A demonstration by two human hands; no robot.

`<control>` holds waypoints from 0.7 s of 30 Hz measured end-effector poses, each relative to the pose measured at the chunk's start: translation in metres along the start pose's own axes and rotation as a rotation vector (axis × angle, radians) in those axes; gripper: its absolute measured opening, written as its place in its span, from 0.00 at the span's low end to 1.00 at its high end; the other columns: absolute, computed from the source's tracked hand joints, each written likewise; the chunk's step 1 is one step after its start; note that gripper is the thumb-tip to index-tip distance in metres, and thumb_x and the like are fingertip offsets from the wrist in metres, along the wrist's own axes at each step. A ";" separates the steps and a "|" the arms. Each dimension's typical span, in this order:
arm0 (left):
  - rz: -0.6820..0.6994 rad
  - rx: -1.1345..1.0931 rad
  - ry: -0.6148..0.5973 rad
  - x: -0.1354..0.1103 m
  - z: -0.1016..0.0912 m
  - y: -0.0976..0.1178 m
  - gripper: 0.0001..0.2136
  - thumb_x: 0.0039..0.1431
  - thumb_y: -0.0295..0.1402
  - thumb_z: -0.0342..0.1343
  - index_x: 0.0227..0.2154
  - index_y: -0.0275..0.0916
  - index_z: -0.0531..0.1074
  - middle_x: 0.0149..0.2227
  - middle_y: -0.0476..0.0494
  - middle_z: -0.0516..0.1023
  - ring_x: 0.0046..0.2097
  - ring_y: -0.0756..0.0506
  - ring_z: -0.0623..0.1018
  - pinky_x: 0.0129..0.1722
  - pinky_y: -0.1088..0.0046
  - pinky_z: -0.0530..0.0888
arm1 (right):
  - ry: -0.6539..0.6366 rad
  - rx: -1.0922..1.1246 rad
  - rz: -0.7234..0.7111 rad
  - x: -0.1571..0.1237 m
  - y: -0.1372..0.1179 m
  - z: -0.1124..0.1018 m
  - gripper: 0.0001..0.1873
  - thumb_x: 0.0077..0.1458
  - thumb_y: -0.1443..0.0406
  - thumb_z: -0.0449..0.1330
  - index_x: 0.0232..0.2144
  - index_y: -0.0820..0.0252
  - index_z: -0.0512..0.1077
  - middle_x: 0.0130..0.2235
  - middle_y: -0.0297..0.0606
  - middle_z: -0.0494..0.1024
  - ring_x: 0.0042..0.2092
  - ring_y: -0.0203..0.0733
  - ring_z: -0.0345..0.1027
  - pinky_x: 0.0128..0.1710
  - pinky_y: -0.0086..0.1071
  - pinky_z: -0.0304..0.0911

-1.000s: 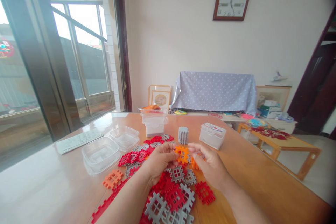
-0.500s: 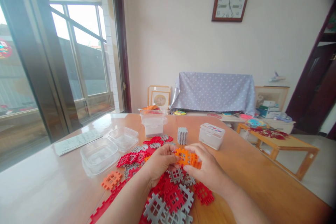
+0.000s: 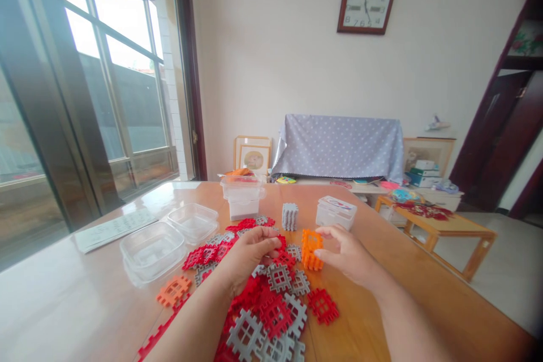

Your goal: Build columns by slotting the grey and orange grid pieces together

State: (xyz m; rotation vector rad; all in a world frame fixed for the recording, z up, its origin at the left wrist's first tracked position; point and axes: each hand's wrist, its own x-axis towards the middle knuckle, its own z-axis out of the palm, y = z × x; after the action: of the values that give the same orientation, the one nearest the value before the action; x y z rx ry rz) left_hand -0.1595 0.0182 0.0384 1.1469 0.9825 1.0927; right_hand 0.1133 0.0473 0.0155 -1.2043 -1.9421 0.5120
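Observation:
An orange stack of notched window-pattern building blocks (image 3: pixel 312 250) stands upright right of the loose pile. My right hand (image 3: pixel 350 251) has its thumb and fingertips on the stack's right side. My left hand (image 3: pixel 257 249) is over the pile with fingers curled in and thumb close to them; what is between them, if anything, is hidden. Just past its fingertips lies a red block. The pile mixes red blocks (image 3: pixel 275 315) and grey blocks (image 3: pixel 246 335). A separate orange block (image 3: pixel 173 291) lies left of my left forearm.
A grey block stack (image 3: pixel 290 216) stands behind the pile. Lidded clear box (image 3: pixel 335 214) sits at the back right, clear tubs (image 3: pixel 241 203) at the back. Two clear trays (image 3: pixel 153 249) and a printed sheet (image 3: pixel 114 231) lie left. Beyond the table stands a low wooden table (image 3: pixel 449 226).
My hands have moved apart. My right hand brought the orange blocks slightly right, where they now stand upright; my left hand let go of them and shifted left over the pile. The view turned slightly right.

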 end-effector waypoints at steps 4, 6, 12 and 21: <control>0.017 0.028 0.038 0.001 -0.008 0.004 0.18 0.51 0.42 0.68 0.40 0.38 0.72 0.37 0.45 0.78 0.36 0.48 0.78 0.36 0.73 0.70 | -0.025 0.042 0.043 0.001 0.018 -0.005 0.23 0.49 0.59 0.67 0.49 0.56 0.76 0.52 0.44 0.78 0.54 0.53 0.71 0.55 0.48 0.65; 0.022 0.052 0.051 0.001 -0.011 0.004 0.18 0.52 0.42 0.67 0.40 0.38 0.72 0.38 0.45 0.78 0.37 0.48 0.78 0.37 0.73 0.70 | -0.036 0.058 0.048 0.002 0.023 -0.003 0.22 0.49 0.59 0.67 0.48 0.56 0.77 0.51 0.44 0.79 0.54 0.54 0.71 0.56 0.48 0.65; 0.049 0.084 0.070 0.002 -0.016 0.004 0.16 0.54 0.41 0.66 0.41 0.37 0.72 0.38 0.46 0.76 0.37 0.49 0.76 0.36 0.74 0.69 | -0.053 0.066 0.079 0.002 0.029 0.002 0.22 0.50 0.61 0.67 0.48 0.58 0.77 0.51 0.44 0.79 0.54 0.54 0.72 0.58 0.49 0.64; 0.064 0.118 0.099 0.002 -0.021 0.008 0.17 0.54 0.43 0.64 0.40 0.37 0.72 0.40 0.43 0.78 0.39 0.47 0.77 0.39 0.71 0.69 | -0.119 0.067 0.100 0.002 0.033 0.003 0.25 0.51 0.60 0.67 0.52 0.59 0.76 0.54 0.46 0.78 0.56 0.54 0.70 0.60 0.51 0.62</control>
State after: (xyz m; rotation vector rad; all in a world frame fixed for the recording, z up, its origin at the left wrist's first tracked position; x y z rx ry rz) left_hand -0.1809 0.0245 0.0428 1.2370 1.1058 1.1643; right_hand 0.1291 0.0645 -0.0078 -1.2572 -1.9549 0.7098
